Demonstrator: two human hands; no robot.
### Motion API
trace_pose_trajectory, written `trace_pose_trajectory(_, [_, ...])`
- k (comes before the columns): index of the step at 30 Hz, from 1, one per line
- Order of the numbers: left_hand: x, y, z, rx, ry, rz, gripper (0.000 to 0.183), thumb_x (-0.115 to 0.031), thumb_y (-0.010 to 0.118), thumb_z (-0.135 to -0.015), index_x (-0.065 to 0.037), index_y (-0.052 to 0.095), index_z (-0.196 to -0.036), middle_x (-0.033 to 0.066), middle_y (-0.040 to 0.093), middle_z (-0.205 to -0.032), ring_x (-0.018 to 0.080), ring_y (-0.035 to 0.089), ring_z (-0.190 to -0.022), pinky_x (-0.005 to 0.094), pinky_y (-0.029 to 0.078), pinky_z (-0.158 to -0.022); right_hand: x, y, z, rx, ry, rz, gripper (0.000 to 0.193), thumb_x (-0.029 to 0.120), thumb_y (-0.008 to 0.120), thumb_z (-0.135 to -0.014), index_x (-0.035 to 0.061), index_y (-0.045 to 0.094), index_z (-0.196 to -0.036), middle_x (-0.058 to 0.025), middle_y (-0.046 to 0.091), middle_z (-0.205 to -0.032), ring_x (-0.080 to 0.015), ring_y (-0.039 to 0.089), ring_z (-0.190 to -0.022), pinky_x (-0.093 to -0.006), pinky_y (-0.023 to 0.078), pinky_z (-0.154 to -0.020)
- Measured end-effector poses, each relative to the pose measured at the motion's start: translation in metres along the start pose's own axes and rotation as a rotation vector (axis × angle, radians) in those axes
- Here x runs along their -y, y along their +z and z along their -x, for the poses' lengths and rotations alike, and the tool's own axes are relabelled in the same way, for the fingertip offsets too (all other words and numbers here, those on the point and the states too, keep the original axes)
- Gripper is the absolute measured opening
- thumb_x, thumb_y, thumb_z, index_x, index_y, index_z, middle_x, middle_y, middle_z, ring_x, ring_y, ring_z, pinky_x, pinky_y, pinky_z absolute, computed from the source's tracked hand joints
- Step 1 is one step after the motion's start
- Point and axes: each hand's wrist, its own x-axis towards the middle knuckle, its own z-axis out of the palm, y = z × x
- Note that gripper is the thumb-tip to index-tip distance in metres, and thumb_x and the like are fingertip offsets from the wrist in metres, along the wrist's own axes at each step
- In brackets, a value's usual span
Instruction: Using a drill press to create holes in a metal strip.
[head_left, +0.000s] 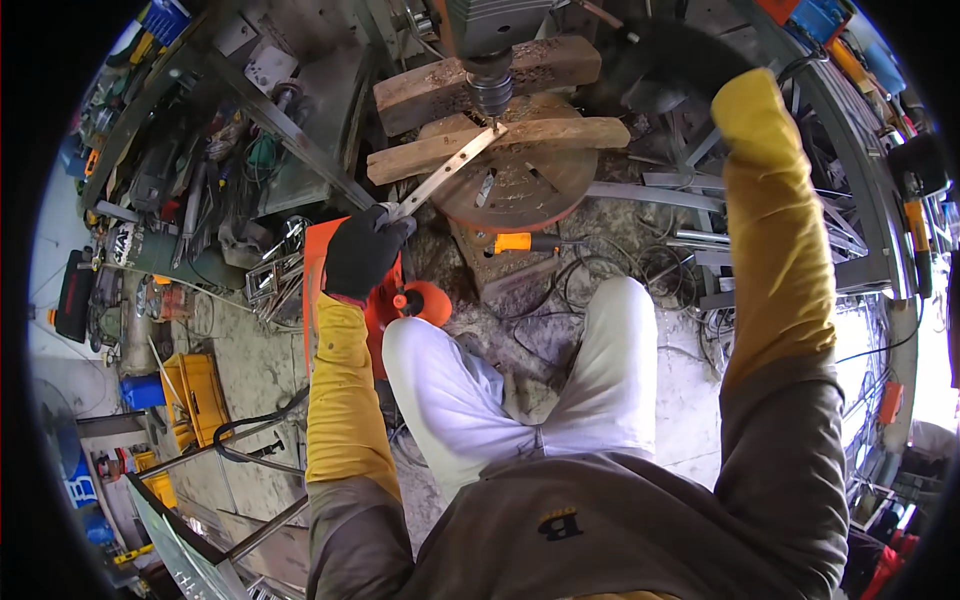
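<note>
Steel flat bar [446,172] lies across round drill-press table [520,175], far end under drill chuck [491,92], resting on wood block [500,143]. Left hand [362,250], black glove, fingers clamped on bar's near end off table's left edge. Right hand [672,55] raised by press; fingers blurred, can't tell. Orange screwdriver [525,242] below table's front edge.

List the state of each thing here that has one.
Left hand: gloved, gripping the end of the metal strip.
Metal strip: flat on the wooden blocks, under the drill bit.
Drill chuck: lowered, bit at the strip.
Right hand: raised beside the drill; grip unclear.
</note>
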Motion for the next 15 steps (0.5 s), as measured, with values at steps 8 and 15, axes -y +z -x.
trace_pose_trajectory(8, [0.000, 0.007, -0.012, 0.018, 0.056, -0.028, 0.050, -0.043, 0.077, -0.090, 0.000, 0.073, -0.114, 0.0228, 0.075, -0.098, 0.0383, 0.072, -0.094, 0.0431, 0.054, -0.080, -0.077, 0.163, -0.026, -0.551, 0.296, -0.187, 0.023, 0.023, 0.071, -0.090, 0.0004, 0.075, -0.092, -0.0088, 0.075, -0.079, -0.0223, 0.073, -0.071, -0.0365, 0.057, -0.066])
trace_pose_trajectory(15, [0.004, -0.002, -0.003, -0.064, 0.074, -0.198, 0.044, -0.043, 0.074, -0.094, -0.003, 0.074, -0.113, 0.0196, 0.075, -0.096, 0.0370, 0.073, -0.086, 0.0424, 0.055, -0.074, -0.029, 0.160, -0.040, -0.609, 0.586, -0.741, 0.025, 0.023, 0.067, -0.092, 0.0009, 0.077, -0.087, -0.0132, 0.077, -0.077, -0.0213, 0.077, -0.071, -0.0344, 0.059, -0.070])
